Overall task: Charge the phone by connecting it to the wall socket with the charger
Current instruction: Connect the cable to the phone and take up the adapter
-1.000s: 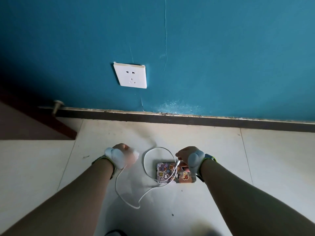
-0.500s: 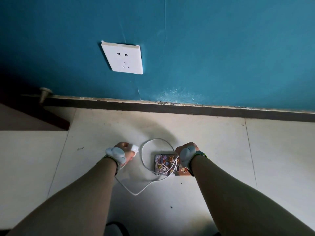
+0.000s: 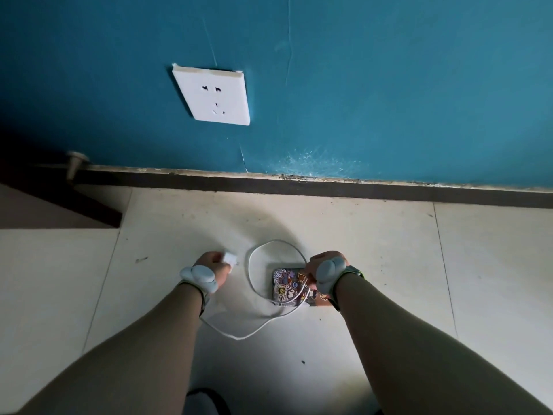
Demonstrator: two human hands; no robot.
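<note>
left hand (image 3: 214, 265) grips the small white charger plug (image 3: 230, 259); right hand (image 3: 321, 266) pinches the white cable (image 3: 254, 327) over the sticker-covered phone (image 3: 291, 287) on the pale tiled floor (image 3: 389, 265).

White square plastic wall socket (image 3: 214, 95) sits low on the teal wall, nothing plugged in. Small white plastic charger block (image 3: 230, 259) is off the floor, well below the socket. Thin white cable (image 3: 254, 327) runs from it, loops over the tile and crosses the phone. Sticker-covered rectangular phone (image 3: 288, 286) lies flat on the pale floor tile.
</note>
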